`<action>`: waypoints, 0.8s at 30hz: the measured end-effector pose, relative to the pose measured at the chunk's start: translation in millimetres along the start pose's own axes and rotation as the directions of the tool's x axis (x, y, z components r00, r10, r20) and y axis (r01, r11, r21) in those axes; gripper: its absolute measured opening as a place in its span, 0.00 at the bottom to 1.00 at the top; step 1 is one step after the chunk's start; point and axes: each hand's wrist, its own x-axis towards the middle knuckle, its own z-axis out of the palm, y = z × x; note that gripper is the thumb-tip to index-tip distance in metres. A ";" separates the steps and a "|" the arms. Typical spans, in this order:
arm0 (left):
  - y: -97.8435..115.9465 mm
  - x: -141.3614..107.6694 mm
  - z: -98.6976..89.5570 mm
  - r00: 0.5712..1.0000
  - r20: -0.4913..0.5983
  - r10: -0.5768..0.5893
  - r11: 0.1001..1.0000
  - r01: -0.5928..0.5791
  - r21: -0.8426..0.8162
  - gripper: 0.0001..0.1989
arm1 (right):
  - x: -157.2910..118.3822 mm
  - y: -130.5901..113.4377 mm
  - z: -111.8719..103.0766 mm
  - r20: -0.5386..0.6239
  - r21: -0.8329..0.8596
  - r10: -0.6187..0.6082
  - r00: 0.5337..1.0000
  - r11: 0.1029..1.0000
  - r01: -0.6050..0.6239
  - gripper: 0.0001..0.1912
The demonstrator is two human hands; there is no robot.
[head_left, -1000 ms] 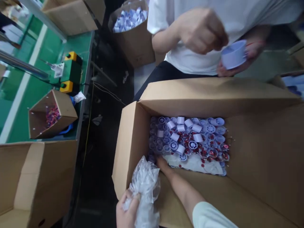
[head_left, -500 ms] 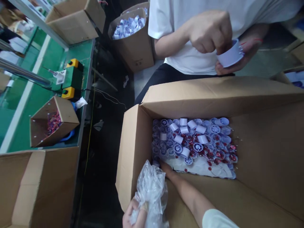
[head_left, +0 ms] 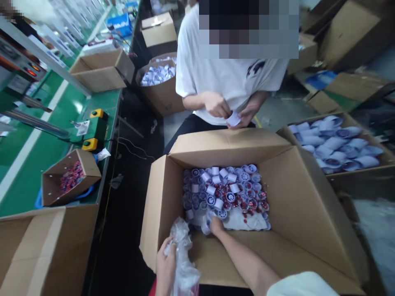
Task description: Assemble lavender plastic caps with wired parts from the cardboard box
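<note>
My left hand [head_left: 166,260] is closed around a crumpled clear plastic bag [head_left: 182,246] at the near left corner of a large cardboard box [head_left: 271,253]. Inside the box, my right hand [head_left: 217,225] has its fingers curled at a whitish translucent cup-like piece [head_left: 206,226]; the fingertips are partly hidden. Beyond it, rows of pale plastic cups [head_left: 194,193] fill the far part of the box. Several white cylindrical pieces [head_left: 218,204] lie loose on top, with small red bits [head_left: 245,221] among them. A white sheet [head_left: 237,220] shows beside my right hand.
Across the box a co-worker's hands [head_left: 233,113] hold a white cup. At right stands a carton of white cups [head_left: 336,144]. On the green bench [head_left: 108,98] at left are a small carton of red bits [head_left: 74,176] and a yellow-and-green button box [head_left: 94,131].
My right hand has moved right from the box's left corner, where a white piece now shows. My left hand still holds the bag. The view has tilted up, showing more surroundings.
</note>
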 end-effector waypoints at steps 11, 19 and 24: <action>84.9 -31.3 50.5 0.813 0.188 0.552 0.829 -0.559 -0.019 0.14 | -112.6 -54.3 -102.9 0.262 0.735 -0.205 0.943 0.676 -0.057 0.13; 118.4 -38.5 64.2 0.653 0.282 0.703 0.684 -0.729 -0.016 0.16 | -137.9 -59.0 -100.7 0.320 0.857 -0.297 0.899 0.496 -0.141 0.15; 133.8 -31.8 70.7 0.611 0.375 0.698 0.668 -0.743 -0.032 0.07 | -131.7 -62.4 -104.5 0.328 0.855 -0.276 0.904 0.493 -0.160 0.07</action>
